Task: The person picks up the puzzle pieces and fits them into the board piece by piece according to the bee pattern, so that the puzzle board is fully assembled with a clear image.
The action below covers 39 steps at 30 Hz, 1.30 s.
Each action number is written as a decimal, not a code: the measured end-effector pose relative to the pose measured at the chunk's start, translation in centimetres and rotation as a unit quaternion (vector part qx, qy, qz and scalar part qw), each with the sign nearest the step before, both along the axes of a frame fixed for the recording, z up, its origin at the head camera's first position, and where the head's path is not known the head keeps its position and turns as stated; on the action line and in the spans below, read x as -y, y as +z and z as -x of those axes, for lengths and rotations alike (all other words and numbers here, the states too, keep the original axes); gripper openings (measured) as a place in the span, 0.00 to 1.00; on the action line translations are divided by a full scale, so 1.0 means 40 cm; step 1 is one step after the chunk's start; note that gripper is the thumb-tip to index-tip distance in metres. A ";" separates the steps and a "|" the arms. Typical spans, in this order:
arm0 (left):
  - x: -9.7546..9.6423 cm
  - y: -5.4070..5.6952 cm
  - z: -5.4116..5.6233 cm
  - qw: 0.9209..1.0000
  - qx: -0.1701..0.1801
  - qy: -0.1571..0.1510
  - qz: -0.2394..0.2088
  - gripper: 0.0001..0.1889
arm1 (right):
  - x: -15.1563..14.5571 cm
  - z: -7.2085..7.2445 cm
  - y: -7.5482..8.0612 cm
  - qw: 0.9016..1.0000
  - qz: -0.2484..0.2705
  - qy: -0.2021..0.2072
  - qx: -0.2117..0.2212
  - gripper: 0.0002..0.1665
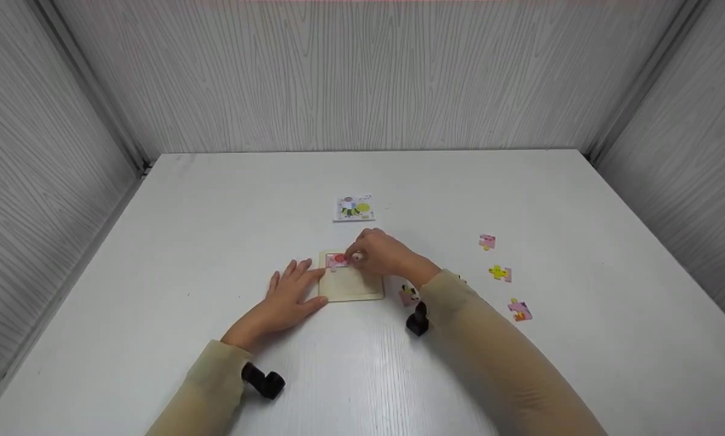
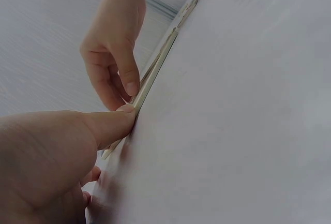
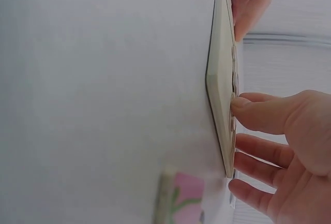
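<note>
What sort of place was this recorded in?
Probably a recording booth: wood-grain panels enclose a white table on three sides, and jigsaw pieces lie beside a puzzle tray.

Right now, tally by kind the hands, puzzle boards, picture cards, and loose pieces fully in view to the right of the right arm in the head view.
Hands: 2 (left hand, right hand)
Puzzle board: 1
Picture card: 1
Loose pieces: 3 (far piece, middle piece, near piece)
Total: 7
</note>
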<state>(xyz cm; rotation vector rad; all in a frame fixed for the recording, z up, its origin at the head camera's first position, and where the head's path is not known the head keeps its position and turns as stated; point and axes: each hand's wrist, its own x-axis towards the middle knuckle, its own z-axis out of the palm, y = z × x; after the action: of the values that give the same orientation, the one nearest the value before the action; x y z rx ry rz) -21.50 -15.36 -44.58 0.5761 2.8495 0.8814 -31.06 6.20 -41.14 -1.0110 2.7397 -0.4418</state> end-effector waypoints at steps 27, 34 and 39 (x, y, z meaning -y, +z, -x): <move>0.003 0.004 -0.002 1.000 0.005 -0.007 -0.005 0.30 | -0.001 0.006 0.003 1.000 -0.006 0.013 0.013 0.21; 0.004 0.001 -0.001 1.000 0.005 -0.008 -0.001 0.30 | -0.025 0.001 0.017 0.996 0.054 -0.027 0.072 0.20; 0.003 0.000 -0.001 1.000 0.008 -0.005 -0.002 0.30 | -0.052 -0.009 0.022 0.993 0.074 -0.047 0.084 0.19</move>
<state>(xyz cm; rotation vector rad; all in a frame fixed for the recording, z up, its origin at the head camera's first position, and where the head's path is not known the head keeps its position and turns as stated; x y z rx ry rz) -21.47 -15.48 -44.59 0.5799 2.8284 0.8852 -30.71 8.27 -40.24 -0.8370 2.6421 -0.7195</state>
